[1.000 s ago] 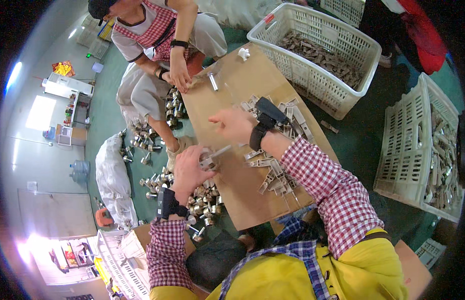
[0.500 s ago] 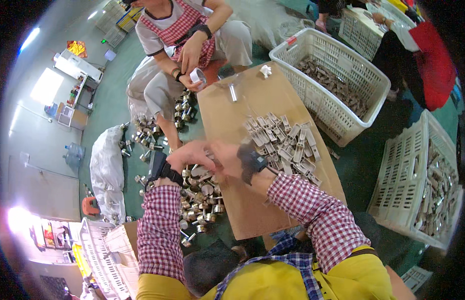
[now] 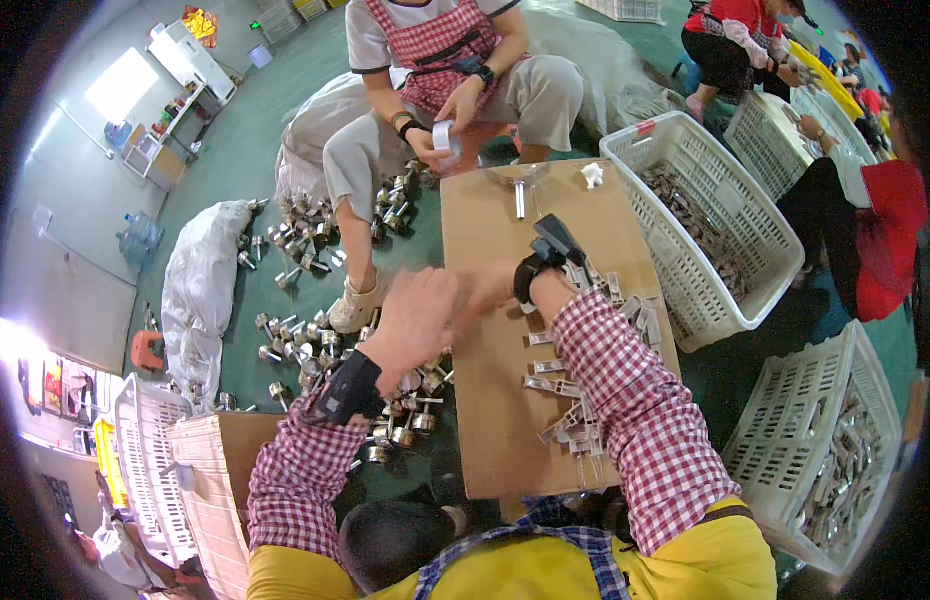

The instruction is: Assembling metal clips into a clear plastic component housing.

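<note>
My left hand (image 3: 417,312) is over the left edge of a cardboard-topped work surface (image 3: 515,440), its back toward me and its fingers blurred. Close beside it is my right hand (image 3: 482,288), smeared by motion. Whatever either hand may hold is hidden. Under and around my right forearm lies a spread of small grey channel-shaped metal pieces (image 3: 555,385), partly covered by the sleeve. Below my left hand, on the green floor, are shiny metal knobs with stems (image 3: 410,415).
Across the surface sits a person in a checked apron holding a white tape roll (image 3: 444,142). A shiny metal part (image 3: 520,200) and a white scrap (image 3: 592,176) lie at the far end. White crates (image 3: 675,265) of metal pieces stand to the right; a white sack (image 3: 210,290) lies left.
My hands have shifted against the cardboard, and the left now shows its back. My right forearm covers more of the channel pieces. The whole view has tilted, showing more of the person opposite.
</note>
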Tool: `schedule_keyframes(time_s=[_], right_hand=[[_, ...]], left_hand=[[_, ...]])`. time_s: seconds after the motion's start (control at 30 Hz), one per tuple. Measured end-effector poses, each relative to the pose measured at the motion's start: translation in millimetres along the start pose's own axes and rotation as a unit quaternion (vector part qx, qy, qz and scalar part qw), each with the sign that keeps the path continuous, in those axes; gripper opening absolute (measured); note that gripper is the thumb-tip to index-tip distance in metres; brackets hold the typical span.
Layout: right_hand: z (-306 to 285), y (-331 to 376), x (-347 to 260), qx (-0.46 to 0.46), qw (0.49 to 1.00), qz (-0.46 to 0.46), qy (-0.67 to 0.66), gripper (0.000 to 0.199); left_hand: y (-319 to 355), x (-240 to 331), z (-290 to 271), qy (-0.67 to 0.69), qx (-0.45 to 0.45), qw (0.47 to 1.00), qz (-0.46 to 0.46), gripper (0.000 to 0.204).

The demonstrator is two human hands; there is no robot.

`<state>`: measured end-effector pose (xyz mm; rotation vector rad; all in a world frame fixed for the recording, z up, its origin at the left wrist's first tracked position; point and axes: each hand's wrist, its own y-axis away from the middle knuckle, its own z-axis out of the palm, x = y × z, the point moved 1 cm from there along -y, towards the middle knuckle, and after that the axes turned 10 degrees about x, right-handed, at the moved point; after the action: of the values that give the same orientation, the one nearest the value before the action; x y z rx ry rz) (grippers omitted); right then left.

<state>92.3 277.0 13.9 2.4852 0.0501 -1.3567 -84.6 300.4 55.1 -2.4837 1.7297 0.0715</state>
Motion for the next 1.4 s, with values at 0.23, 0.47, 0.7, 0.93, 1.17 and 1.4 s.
schedule_keyframes(time_s=[0.23, 0.47, 0.7, 0.93, 1.17, 1.4], right_hand=[[4, -54, 84, 0.159, 0.981, -0.097, 0.058, 0.079], [28, 6, 29, 0.341, 0.897, -0.240, 0.147, 0.064], [-10, -38, 40, 0.294, 0.929, -0.203, 0.099, 0.057], [-61, -62, 24, 0.020, 0.999, 0.028, -0.014, 0.038], [-49, -53, 24, 0.263, 0.957, -0.101, 0.065, 0.043], [-11, -47, 39, 0.371, 0.899, -0.115, 0.203, 0.077]], left_hand=[[-53, -22, 4, 0.202, -0.049, 0.977, -0.039, 0.066], [-92, -84, 14, 0.296, -0.188, 0.936, -0.026, 0.047], [-90, -91, 18, 0.422, -0.112, 0.899, -0.031, 0.048], [-49, -39, 27, -0.054, 0.205, 0.977, 0.023, 0.062], [-80, -66, 31, 0.073, 0.128, 0.989, -0.018, 0.060], [-107, -71, 36, 0.044, 0.059, 0.997, -0.008, 0.060]])
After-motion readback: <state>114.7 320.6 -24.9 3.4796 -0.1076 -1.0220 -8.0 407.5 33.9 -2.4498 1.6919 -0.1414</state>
